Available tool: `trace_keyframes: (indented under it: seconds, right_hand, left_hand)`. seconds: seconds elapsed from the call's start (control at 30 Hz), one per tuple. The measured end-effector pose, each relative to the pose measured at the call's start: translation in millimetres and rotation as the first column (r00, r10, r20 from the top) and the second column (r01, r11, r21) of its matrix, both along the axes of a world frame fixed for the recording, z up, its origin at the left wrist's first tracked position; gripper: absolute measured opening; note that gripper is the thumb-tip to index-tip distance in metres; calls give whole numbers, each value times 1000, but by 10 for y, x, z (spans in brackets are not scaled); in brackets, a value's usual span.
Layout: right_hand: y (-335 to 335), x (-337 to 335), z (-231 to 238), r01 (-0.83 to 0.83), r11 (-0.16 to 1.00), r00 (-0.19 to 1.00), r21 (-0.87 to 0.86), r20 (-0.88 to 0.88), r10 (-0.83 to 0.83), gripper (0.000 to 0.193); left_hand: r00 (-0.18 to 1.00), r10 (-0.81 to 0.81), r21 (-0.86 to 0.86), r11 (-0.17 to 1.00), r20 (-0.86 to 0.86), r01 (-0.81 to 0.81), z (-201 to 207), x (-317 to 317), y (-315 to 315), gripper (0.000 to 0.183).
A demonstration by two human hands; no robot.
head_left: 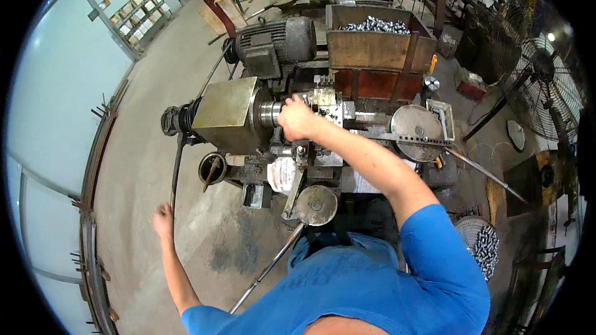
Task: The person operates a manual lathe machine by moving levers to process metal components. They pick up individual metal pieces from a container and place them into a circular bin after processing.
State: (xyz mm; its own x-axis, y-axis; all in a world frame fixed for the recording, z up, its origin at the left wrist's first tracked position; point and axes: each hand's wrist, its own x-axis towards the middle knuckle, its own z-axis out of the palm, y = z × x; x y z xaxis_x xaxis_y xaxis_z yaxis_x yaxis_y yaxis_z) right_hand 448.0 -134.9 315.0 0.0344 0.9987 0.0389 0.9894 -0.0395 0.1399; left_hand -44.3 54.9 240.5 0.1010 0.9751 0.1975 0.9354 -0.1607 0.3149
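Far out to the left, my left hand (163, 220) is closed at the lower end of a long dark lever (177, 170), which hangs from the left end of the lathe's spindle. My right hand (296, 119) reaches across the lathe to the bright steel spindle nose (270, 113). Its fingers are curled together right beside the nose, and whatever they pinch is hidden under them. The boxy metal headstock (226, 111) stands to the left of this hand. The tool slide (329, 115) lies just to its right, partly covered by my hand and forearm.
Behind the lathe are a motor (276, 40) and a large bin (382, 43) of small shiny metal parts. Two round plates with long handles, a near one (316, 205) and a right one (417, 130), flank my arm. A basket of parts (481, 245) and a fan (540, 71) stand right.
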Motion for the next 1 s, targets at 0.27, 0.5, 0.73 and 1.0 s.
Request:
trace_keyframes:
  seconds: [0.27, 0.5, 0.73, 1.0]
  right_hand:
    - [49, 117, -131, -4, 999, 1000, -41, -28, 3, 22]
    - [-378, 360, 615, 39, 991, 991, 129, 122, -55, 25]
    - [-905, 1217, 1219, 225, 632, 968, 742, -95, -233, 52]
    - [-2568, 570, -396, 562, 651, 703, 510, -709, -51, 35]
  left_hand:
    - [954, -53, -175, 979, 295, 109, -15, 775, -1112, 36]
    - [875, -163, -405, 837, 456, 367, 31, 466, -737, 23]
    - [616, 11, -407, 760, 788, 507, -213, 686, -554, 28]
    - [57, 768, -684, 531, 638, 501, -832, -100, 105, 49]
